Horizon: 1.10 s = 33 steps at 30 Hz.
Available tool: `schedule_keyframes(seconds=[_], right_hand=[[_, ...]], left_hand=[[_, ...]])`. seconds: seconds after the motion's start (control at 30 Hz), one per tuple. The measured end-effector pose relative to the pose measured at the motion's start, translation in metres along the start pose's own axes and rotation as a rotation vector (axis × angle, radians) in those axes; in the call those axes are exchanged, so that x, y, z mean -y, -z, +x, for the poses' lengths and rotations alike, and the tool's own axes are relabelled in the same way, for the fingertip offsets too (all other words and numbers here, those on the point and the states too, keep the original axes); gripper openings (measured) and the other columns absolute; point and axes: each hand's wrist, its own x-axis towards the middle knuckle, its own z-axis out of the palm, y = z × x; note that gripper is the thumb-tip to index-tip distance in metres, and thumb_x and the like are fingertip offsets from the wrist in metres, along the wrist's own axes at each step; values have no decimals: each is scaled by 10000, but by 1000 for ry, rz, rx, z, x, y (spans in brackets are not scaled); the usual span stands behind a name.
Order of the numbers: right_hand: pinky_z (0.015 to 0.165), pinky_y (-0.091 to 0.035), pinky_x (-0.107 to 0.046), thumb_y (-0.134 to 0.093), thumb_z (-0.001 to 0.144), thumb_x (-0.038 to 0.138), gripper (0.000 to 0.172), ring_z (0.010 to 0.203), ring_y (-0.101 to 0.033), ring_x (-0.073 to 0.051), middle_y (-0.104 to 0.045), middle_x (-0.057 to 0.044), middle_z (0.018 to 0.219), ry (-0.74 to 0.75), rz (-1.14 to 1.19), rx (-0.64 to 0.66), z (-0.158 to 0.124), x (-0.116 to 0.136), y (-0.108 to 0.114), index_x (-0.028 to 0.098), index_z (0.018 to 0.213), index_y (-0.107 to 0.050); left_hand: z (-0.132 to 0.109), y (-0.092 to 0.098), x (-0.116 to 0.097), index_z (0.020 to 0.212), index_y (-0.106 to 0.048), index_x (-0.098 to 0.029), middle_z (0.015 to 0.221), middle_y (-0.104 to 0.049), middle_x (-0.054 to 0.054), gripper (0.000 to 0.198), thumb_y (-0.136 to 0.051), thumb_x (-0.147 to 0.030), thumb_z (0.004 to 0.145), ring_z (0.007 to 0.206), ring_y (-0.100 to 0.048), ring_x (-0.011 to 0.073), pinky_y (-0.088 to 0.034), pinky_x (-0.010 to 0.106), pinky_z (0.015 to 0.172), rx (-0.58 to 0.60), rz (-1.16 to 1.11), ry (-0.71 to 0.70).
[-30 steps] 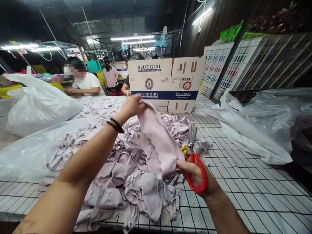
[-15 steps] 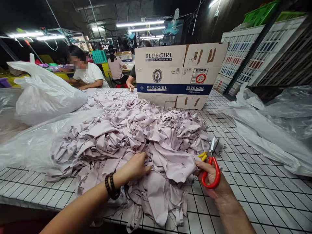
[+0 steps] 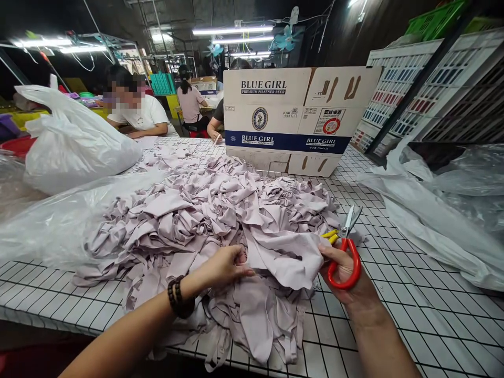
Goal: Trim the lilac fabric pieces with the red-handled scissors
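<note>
A heap of pale lilac fabric pieces (image 3: 205, 215) covers the middle of the white gridded table (image 3: 413, 315). My left hand (image 3: 226, 265), a beaded bracelet on its wrist, pinches the near edge of one lilac piece (image 3: 287, 257) lying on the heap. My right hand (image 3: 344, 270) grips red-handled scissors (image 3: 346, 247) with the blades pointing away and up, and its fingers also touch the right edge of the same piece.
A Blue Girl cardboard box (image 3: 295, 115) stands behind the heap. A full white plastic bag (image 3: 74, 142) sits at the left and loose clear plastic sheeting (image 3: 441, 205) at the right. A person in a white shirt (image 3: 137, 113) sits beyond the table, others farther back.
My left hand came down from holding a piece up high to the heap's near edge. The right hand with the scissors stayed near the same spot.
</note>
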Motion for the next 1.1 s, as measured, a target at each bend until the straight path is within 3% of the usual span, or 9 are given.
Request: schedule_keyframes(seconds=[0.17,0.3,0.5,0.57,0.67,0.8,0.87,0.97,1.1], right_hand=[[553,-467,-321,-810,497,322,402,571,-568,-184,-584,29,640,70,-275,-166,9,1,9,225,786,-549],[628,-465,-315,-835,514,336,503,686,-586,-185,-631,10,798,164,-382,-292,-8,-8,7,261,843,-462],[513,-455,-233,-868,557,343,454,489,-509,-64,-726,-56,979,-59,-176,119,-59,-34,-30,210,816,-520],[509,-467,-224,-894,518,269,482,448,-478,-35,-728,-46,1015,-85,-75,118,-67,-42,-44,216,787,-498],[564,-535,-266,-890,522,241,491,536,-597,-85,-707,-46,1096,-53,40,90,-69,-49,-59,232,802,-488],[591,-553,-258,-842,600,254,408,686,-677,-148,-719,2,928,64,87,43,-60,-48,-64,245,821,-500],[484,-504,-223,-831,620,277,399,536,-619,-113,-695,38,786,81,86,52,-55,-44,-61,247,843,-501],[356,-369,-190,-825,641,333,414,357,-429,-51,-644,62,686,46,61,96,-50,-36,-57,236,892,-510],[436,-400,-194,-841,631,349,399,476,-509,-80,-656,22,745,23,30,172,-52,-32,-60,218,845,-531]], left_hand=[[-19,-2,2,850,-589,-140,565,-604,-14,532,-651,-645,696,425,-469,83,-351,207,447,329,-593,129],[-20,-17,-1,996,-614,-141,446,-511,-80,548,-646,-624,740,350,-445,80,-373,197,404,334,-821,133],[-15,-34,-8,935,-572,-163,386,-442,-108,491,-566,-639,813,288,-350,57,-320,160,340,202,-906,19],[-15,-36,-13,903,-558,-158,433,-522,-76,459,-601,-606,810,314,-414,59,-347,155,355,218,-959,2],[-18,-39,-23,894,-552,-146,533,-635,-9,454,-666,-571,782,376,-536,87,-416,169,399,306,-1121,-19],[-21,-45,-36,952,-578,-133,588,-669,31,448,-688,-533,783,416,-587,114,-445,188,422,359,-1265,-56],[-21,-46,-39,915,-600,-129,585,-642,25,424,-679,-526,790,436,-578,110,-451,196,447,303,-1276,-77],[-23,-43,-44,778,-657,-118,697,-589,34,443,-687,-559,761,525,-548,95,-455,207,495,72,-1114,-147],[-29,-37,-50,703,-730,-143,1144,-520,122,463,-641,-591,779,847,-587,181,-504,243,602,-353,-708,-249]])
